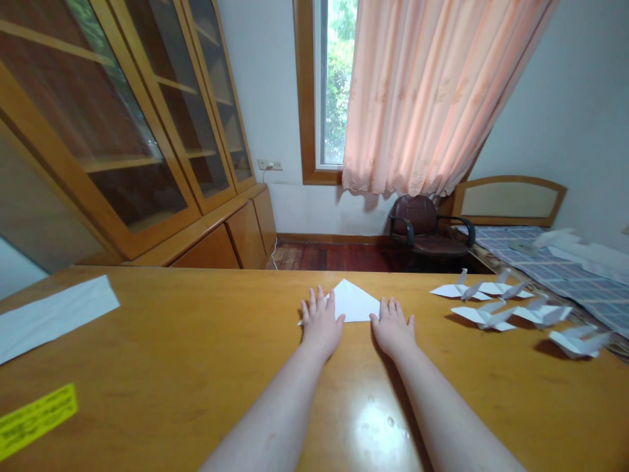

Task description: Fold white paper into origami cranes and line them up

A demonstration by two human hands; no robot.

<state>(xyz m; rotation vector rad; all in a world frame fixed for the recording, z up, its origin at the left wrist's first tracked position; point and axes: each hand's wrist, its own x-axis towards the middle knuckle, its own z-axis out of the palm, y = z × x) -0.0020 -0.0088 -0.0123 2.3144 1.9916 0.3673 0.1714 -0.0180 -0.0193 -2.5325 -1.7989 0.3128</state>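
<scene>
Hands (323, 326) (393, 328) touch paper (354, 301) — apparently folded.

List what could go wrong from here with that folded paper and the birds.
The white paper lies under the left hand and the right hand; uneven pressure might shift it on the glossy table and leave a crooked crease.

A wide sweep of the right hand might knock the folded paper birds beside it.

The rightmost bird sits near the table's edge, so a nudge could tip it off.
</scene>
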